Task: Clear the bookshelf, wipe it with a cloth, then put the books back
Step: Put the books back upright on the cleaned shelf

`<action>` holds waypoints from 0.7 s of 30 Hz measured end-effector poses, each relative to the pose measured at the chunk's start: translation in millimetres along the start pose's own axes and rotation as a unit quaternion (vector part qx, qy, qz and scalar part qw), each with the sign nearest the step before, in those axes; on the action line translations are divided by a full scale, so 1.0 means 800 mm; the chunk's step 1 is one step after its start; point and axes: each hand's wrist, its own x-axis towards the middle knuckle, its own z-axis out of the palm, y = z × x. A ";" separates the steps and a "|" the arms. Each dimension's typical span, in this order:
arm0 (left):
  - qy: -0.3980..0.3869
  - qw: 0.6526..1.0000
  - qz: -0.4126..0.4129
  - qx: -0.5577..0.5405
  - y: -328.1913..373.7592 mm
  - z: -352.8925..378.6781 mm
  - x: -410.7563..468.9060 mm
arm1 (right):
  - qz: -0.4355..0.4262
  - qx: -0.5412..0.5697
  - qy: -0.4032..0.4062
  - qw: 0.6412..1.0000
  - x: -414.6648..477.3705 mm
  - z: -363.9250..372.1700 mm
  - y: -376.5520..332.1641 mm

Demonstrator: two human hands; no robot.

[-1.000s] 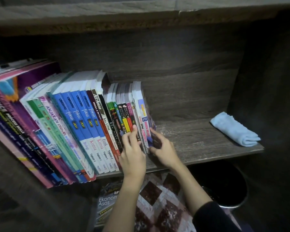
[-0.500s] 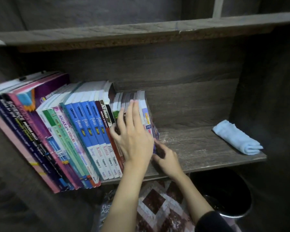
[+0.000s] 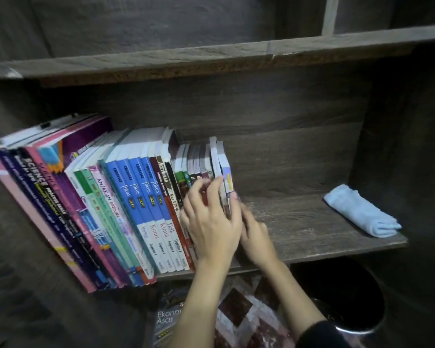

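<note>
A row of books (image 3: 146,197) leans left on the wooden shelf (image 3: 299,222). At its right end stand several small books (image 3: 217,156). My left hand (image 3: 211,227) lies over their spines with fingers spread and slightly bent, blurred by motion, and its thumb runs along the outermost cover. My right hand (image 3: 258,237) rests against the lower right side of the last small book, its fingertips hidden behind my left hand. A folded light-blue cloth (image 3: 359,212) lies at the shelf's right end, apart from both hands.
An upper shelf board (image 3: 211,56) hangs close above the books. Under the shelf stands a dark round bin (image 3: 347,297). A book titled "Ekonomi Asas" (image 3: 166,320) lies on a patterned floor mat (image 3: 246,312). A dark side panel (image 3: 412,146) closes the right.
The view tilted up a little. My left hand slid rightward on the small books' spines and its fingers bent. My right hand stayed against the last book's side.
</note>
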 end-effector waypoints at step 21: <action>-0.140 0.978 -0.131 -0.079 0.005 -0.005 -0.026 | 0.028 -0.079 -0.029 0.996 -0.001 0.000 -0.018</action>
